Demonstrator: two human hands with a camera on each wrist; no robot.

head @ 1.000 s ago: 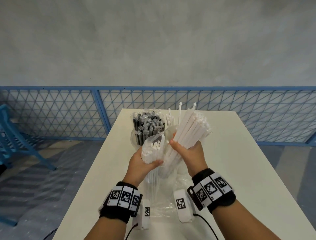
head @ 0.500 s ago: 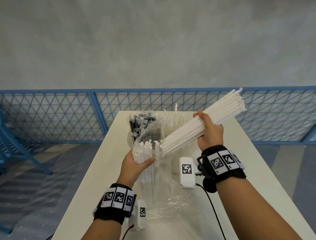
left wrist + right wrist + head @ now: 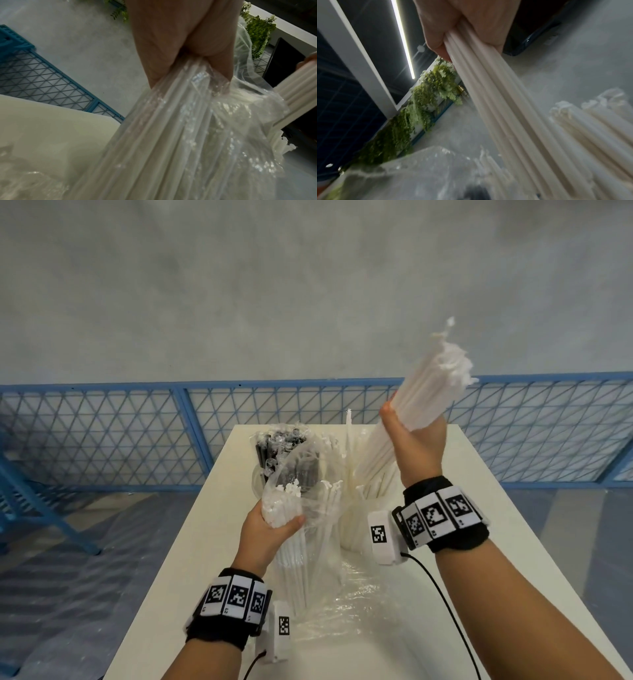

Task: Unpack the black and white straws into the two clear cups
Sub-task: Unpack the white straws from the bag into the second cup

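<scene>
A long white tabletop [image 3: 462,508] is seen, with a blue fence [image 3: 137,433] behind it. On the tabletop a clear plastic bag [image 3: 318,474] with white straws still inside is held up by the left hand [image 3: 265,534], whose fingers are curled round the bag and the straws in it. A thick bunch of white straws [image 3: 411,419] is gripped by the right hand [image 3: 419,440] and held high, tilted, over the white-straw cup [image 3: 370,508]. Black straws [image 3: 274,450] are stood in the other cup, behind the bag. The bunch should be kept tight, turned upright, and lowered slowly, so no straw is dropped. The straws are thin, long and smooth, with rough paper ends.
</scene>
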